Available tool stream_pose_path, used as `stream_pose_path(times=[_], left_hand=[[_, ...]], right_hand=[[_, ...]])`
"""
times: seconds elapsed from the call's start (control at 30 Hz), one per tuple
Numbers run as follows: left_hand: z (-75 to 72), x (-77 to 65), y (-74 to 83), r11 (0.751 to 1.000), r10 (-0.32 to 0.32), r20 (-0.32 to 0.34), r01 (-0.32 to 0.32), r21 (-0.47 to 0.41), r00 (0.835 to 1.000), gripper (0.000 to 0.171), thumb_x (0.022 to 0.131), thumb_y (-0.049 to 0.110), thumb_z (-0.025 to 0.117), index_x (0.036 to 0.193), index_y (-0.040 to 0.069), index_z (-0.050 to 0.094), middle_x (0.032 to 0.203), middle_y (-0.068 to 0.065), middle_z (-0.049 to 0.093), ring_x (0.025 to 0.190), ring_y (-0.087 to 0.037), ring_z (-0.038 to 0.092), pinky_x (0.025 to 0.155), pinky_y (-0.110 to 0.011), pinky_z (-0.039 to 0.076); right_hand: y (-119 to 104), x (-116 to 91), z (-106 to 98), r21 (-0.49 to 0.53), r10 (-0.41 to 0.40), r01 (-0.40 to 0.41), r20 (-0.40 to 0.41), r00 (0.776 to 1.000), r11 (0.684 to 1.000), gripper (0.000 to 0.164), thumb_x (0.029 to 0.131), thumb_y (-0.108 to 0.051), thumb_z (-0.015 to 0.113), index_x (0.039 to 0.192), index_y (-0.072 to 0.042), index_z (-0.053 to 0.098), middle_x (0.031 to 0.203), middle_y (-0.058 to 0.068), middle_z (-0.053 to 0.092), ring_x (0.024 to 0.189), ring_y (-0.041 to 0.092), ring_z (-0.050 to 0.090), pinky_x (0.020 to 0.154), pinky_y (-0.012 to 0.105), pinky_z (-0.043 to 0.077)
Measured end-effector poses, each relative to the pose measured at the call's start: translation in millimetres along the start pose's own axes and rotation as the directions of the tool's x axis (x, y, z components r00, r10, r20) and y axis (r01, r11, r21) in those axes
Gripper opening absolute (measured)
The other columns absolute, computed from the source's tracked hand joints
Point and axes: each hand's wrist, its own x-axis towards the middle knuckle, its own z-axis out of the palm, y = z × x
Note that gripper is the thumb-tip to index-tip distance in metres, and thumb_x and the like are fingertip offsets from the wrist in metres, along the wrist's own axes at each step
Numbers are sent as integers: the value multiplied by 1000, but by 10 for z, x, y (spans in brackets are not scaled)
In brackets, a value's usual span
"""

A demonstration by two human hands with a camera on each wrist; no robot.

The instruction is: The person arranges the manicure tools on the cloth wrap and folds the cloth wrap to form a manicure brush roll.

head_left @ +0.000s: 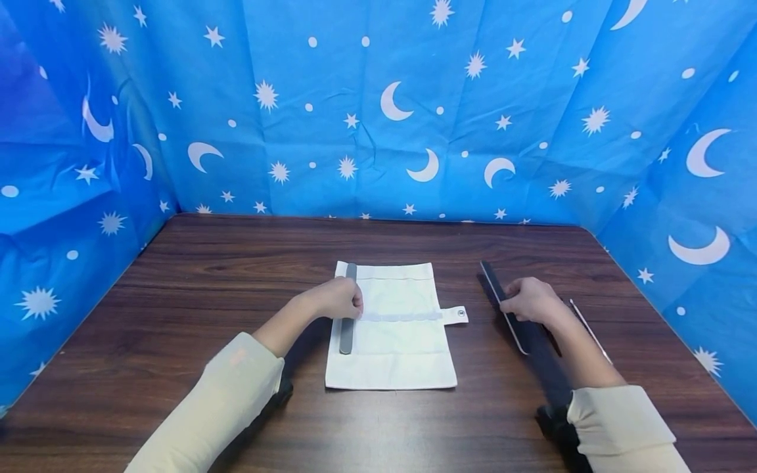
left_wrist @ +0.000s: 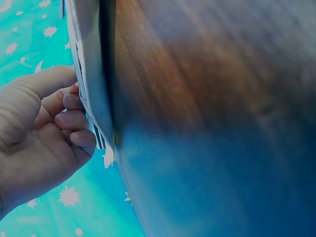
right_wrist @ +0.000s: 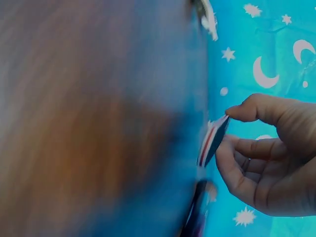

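A white cloth roll-up case (head_left: 402,371) lies unfolded, with an elastic band (head_left: 408,316) across its middle. Along its left side runs a grey nail file (head_left: 346,338). My left hand (head_left: 340,297) holds this file near its middle with curled fingers, by the band's left end; its fingertips are partly hidden. In the left wrist view, the fingers meet the case's edge (left_wrist: 91,106). To the right of the case, my right hand (head_left: 532,301) pinches a dark nail file (head_left: 495,286) between thumb and fingers, tilted up on its edge. The right wrist view shows this file's layered edge (right_wrist: 211,143).
A snap tab (head_left: 455,315) sticks out from the case's right side. Beyond the right hand lies a thin silver tool (head_left: 590,332); a dark slim item (head_left: 553,343) is mostly hidden by the forearm. Blue star-patterned cloth (head_left: 390,164) hangs behind the wooden table (head_left: 236,263).
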Motion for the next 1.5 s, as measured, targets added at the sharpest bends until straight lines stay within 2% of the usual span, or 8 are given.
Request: stream_pose_path(times=[0.3, 0.6, 0.73, 0.9, 1.0, 1.07, 1.2, 1.5], left_hand=[[-26, -6, -4, 1000, 17, -6, -17, -3, 1000, 14, 83, 6, 63, 69, 8, 64, 56, 4, 48, 52, -9, 39, 51, -21, 33], [9, 9, 1, 1000, -5, -8, 6, 9, 1000, 14, 83, 7, 63, 70, 10, 64, 57, 4, 51, 53, -9, 42, 52, -22, 34], [9, 9, 6, 1000, -2, -4, 2, 31, 1000, 14, 85, 7, 62, 71, 9, 65, 59, 4, 53, 55, -9, 44, 55, -22, 37], [-2, 19, 14, 998, 17, 3, -17, 61, 1000, 17, 84, 6, 61, 68, 8, 65, 58, 5, 51, 54, -8, 43, 55, -21, 36], [-2, 20, 22, 997, 18, 3, -18, 70, 1000, 19, 84, 5, 61, 65, 9, 61, 56, 6, 47, 53, -8, 41, 54, -21, 34], [1, 19, 14, 998, 16, -2, -15, 65, 1000, 22, 84, 5, 60, 62, 10, 58, 54, 6, 44, 51, -8, 39, 52, -21, 32], [18, 33, -22, 999, 21, -5, -21, 47, 1000, 28, 84, 5, 59, 58, 12, 52, 50, 6, 39, 48, -8, 34, 49, -21, 29], [2, 20, -41, 999, 34, 2, -34, 9, 999, 20, 87, 6, 56, 68, 9, 61, 56, 5, 46, 50, -8, 39, 52, -22, 33]], right_hand=[[-547, 199, 70, 187, -87, 90, -25, 996, 978, 41, 83, -10, 61, 117, 9, 49, 108, 23, 54, 86, 27, 62, 74, 35, 51], [-1087, 402, 362, 398, -96, 91, -7, 995, 913, 35, 83, -6, 61, 115, 3, 50, 99, 15, 55, 78, 20, 57, 77, 36, 50], [-1288, 465, 538, 542, -76, 74, -19, 997, 837, 36, 82, -4, 61, 116, 2, 51, 100, 16, 56, 75, 19, 57, 77, 36, 50], [-1489, 546, 742, 716, 7, 13, -25, 1000, 698, 35, 82, -4, 63, 114, 1, 50, 104, 17, 56, 72, 20, 60, 75, 34, 51], [-1553, 587, 846, 751, 53, 4, -52, 997, 660, 29, 81, -3, 64, 108, 1, 52, 101, 16, 57, 68, 18, 60, 73, 34, 52], [-1581, 609, 902, 756, 63, 9, -66, 996, 655, 26, 81, -2, 65, 105, 1, 52, 99, 16, 58, 66, 17, 60, 73, 34, 52], [-1592, 643, 983, 731, 59, 8, -66, 996, 683, 26, 81, -1, 65, 103, 2, 52, 97, 16, 57, 66, 16, 59, 73, 35, 52], [-1590, 654, 1037, 727, 64, -25, -26, 998, 686, 25, 81, 0, 67, 100, 1, 51, 93, 14, 57, 68, 18, 60, 69, 33, 52]])
